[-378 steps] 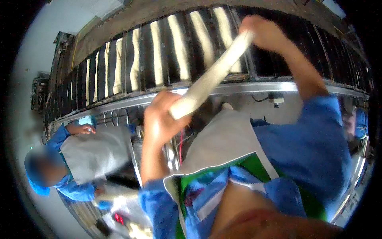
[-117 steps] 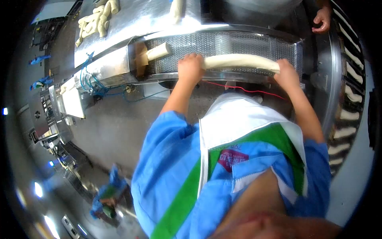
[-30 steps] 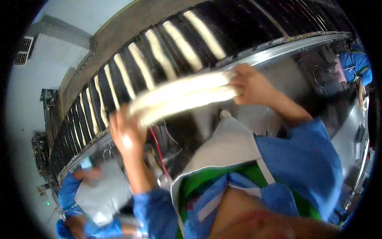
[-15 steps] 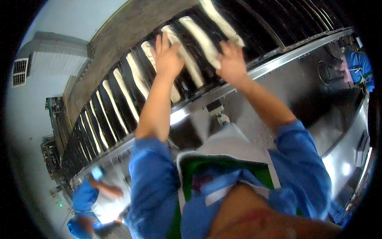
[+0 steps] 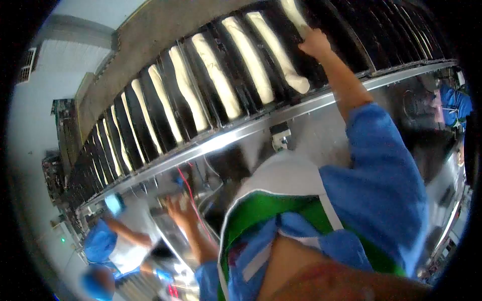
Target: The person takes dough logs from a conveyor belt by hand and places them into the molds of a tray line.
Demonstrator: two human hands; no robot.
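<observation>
My right hand (image 5: 317, 44) is at the lower end of a pale, long dough strip (image 5: 295, 14) near the top of the view, its fingers closed around that end. To its left, another dough strip (image 5: 278, 52) lies in a dark slot, its lower end bent to the right. More dough strips, such as a wide one (image 5: 216, 75), lie one per slot along the dark slotted conveyor (image 5: 241, 93). My left hand (image 5: 182, 214) is below the conveyor's metal rail, away from the dough, with its fingers apart and somewhat blurred.
A shiny metal rail (image 5: 228, 138) runs along the conveyor's near edge. Below it are a small boxy fitting (image 5: 280, 136) and a red cable (image 5: 193, 200). A co-worker in blue (image 5: 103, 243) stands at lower left; another person (image 5: 454, 103) is at far right.
My left hand has left the dough and dropped below the rail. My right hand has moved up and right to another strip. The strips under my hands now lie straighter in their slots.
</observation>
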